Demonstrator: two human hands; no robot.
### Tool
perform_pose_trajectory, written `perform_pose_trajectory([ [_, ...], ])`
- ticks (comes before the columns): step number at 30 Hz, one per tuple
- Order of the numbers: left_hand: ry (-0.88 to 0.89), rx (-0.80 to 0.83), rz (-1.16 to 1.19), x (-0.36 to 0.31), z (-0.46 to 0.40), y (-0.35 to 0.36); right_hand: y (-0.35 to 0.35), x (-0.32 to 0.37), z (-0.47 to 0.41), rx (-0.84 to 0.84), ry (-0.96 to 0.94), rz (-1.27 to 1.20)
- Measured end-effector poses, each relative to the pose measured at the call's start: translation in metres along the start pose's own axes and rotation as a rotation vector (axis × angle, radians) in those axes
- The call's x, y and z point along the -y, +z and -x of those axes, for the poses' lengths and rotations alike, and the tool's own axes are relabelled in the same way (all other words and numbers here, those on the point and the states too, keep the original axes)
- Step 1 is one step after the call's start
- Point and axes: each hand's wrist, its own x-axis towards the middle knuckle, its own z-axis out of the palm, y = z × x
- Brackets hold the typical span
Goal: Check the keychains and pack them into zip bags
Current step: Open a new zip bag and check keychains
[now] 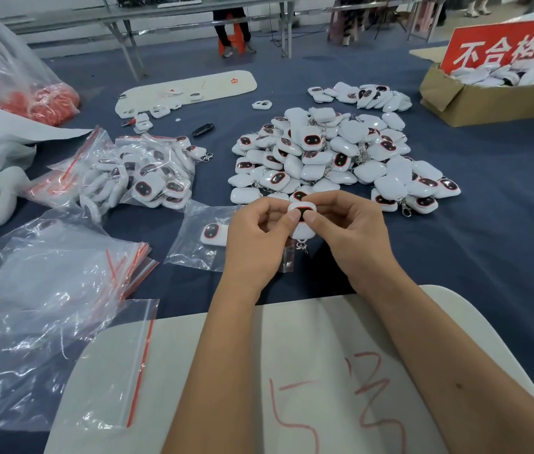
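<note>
**Operator:** I have one keychain (pixel 301 221) pinched between both hands, face up. My left hand (pixel 259 237) has its thumb on the left half of the dark face, my right hand (pixel 354 231) has its thumb on the right half, and the other fingers curl under the shell. Its metal clasp (pixel 301 246) dangles just below the grip.

**Spotter:** How do you expect it to handle?

**Operator:** Light and rigid, I'd say: a glossy white shell, probably slick, and the dark window looks like the part that would scratch or smudge. I'd rather hold it by the rounded white edges than press on the face. The clasp swings freely, so it could snag on a bag mouth.

**Spotter:** Where does it go?

**Operator:** Directly under and left of the grip lies an open zip bag (pixel 193 244) with one keychain already inside. Beyond the grip, touching distance away, is the loose pile of keychains (pixel 334 155) yet to be checked. Farther to the left of my hands are the filled bags (pixel 141 172), and nearer me on that side the stack of empty zip bags (pixel 62 290).

**Spotter:** And rejects?

**Operator:** The cardboard box (pixel 488 99) with the red sign (pixel 508 47), well off to the far right of the grip. My judgement: still inspecting, not yet bagging.
</note>
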Motion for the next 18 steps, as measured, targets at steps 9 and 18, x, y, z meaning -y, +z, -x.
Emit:
perform_pose_trajectory([
  [9, -0.004, 0.006, -0.02, -0.0007, -0.0001, -0.0026, -0.0011, -0.0002, -0.0015, 0.017, 0.008, 0.014],
  [18, 0.057, -0.16, -0.002, -0.0033, 0.0001, 0.0017, 0.0005, -0.0024, -0.0013, 0.107, 0.079, 0.019],
])
